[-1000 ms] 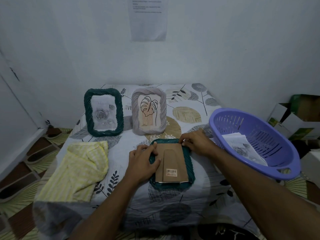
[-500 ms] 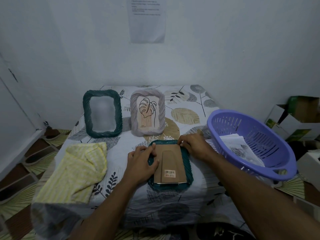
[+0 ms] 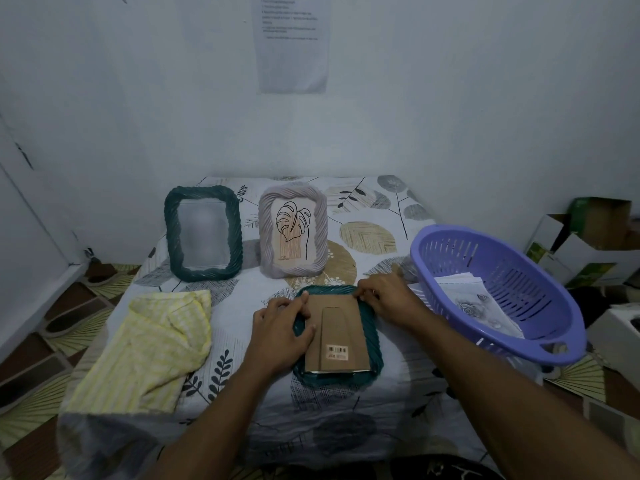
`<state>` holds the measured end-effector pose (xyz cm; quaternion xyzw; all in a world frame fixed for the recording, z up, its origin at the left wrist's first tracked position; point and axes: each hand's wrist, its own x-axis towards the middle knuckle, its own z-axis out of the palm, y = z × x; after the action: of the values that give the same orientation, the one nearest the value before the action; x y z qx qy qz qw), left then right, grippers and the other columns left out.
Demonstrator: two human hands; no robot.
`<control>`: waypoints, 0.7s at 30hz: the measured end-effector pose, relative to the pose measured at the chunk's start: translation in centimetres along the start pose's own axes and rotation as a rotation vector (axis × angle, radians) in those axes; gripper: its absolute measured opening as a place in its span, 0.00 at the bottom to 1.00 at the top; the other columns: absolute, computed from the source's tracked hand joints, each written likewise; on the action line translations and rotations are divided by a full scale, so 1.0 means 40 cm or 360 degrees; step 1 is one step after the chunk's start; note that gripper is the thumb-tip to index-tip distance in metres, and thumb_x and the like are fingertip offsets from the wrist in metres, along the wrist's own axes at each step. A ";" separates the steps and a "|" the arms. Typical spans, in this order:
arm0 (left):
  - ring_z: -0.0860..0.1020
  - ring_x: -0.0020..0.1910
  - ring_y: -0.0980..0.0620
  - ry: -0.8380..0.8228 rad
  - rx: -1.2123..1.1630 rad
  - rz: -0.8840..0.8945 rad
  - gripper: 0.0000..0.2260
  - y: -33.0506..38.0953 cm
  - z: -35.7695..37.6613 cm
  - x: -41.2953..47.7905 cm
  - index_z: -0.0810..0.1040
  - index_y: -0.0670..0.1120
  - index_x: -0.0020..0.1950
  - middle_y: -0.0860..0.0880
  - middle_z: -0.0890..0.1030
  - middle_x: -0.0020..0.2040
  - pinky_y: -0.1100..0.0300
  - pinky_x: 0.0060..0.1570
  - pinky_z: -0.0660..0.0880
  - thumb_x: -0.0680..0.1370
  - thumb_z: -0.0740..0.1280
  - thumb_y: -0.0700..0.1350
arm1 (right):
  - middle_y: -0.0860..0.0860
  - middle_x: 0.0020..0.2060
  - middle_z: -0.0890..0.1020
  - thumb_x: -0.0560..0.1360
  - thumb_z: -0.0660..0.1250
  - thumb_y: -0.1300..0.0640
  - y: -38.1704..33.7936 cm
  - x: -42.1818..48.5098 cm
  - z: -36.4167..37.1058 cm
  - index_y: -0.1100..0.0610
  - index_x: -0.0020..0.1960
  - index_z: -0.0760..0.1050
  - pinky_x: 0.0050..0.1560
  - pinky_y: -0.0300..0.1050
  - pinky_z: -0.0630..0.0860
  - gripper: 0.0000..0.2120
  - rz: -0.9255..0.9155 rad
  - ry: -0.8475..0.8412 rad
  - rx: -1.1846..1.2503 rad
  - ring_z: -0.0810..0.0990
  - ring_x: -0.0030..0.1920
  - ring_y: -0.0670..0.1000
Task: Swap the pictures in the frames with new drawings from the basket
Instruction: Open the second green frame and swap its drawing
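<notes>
Where the leaf-print cloth covers the surface [image 3: 242,386], a crumpled yellow cloth [image 3: 149,344] lies at the near left. Behind it a dark green frame [image 3: 202,233] stands upright, its picture too blurred to read. Just beside it, to the right, stands a grey frame [image 3: 293,230] showing a line drawing of a leaf. Near centre, a second green frame [image 3: 372,341] lies face down with its cardboard back [image 3: 337,327] upward, barcode label toward the near end. The left hand [image 3: 280,330] rests on that frame's left edge, grip relaxed, fingers and thumb laid flat against the back. The right hand [image 3: 388,292] is at the far right corner, grip closed, fingertips pinching the cardboard back's edge. Right of it, a purple basket [image 3: 450,244] sits tilted at the surface's edge with drawings [image 3: 474,303] inside. Cardboard boxes [image 3: 588,244] stand beyond.
</notes>
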<state>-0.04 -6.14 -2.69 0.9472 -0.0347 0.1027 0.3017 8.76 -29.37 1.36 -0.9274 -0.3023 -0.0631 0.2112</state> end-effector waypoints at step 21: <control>0.59 0.67 0.48 -0.0284 0.0504 0.0053 0.25 0.043 -0.014 0.016 0.63 0.66 0.70 0.54 0.58 0.74 0.47 0.63 0.57 0.73 0.45 0.57 | 0.50 0.39 0.83 0.74 0.70 0.60 -0.019 -0.012 0.012 0.54 0.50 0.83 0.43 0.41 0.74 0.06 0.0449 0.0138 0.0252 0.78 0.40 0.48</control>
<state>0.29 -7.22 -1.13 0.9875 -0.0603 0.0276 0.1428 7.91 -28.86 1.10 -0.9375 -0.1639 -0.0489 0.3032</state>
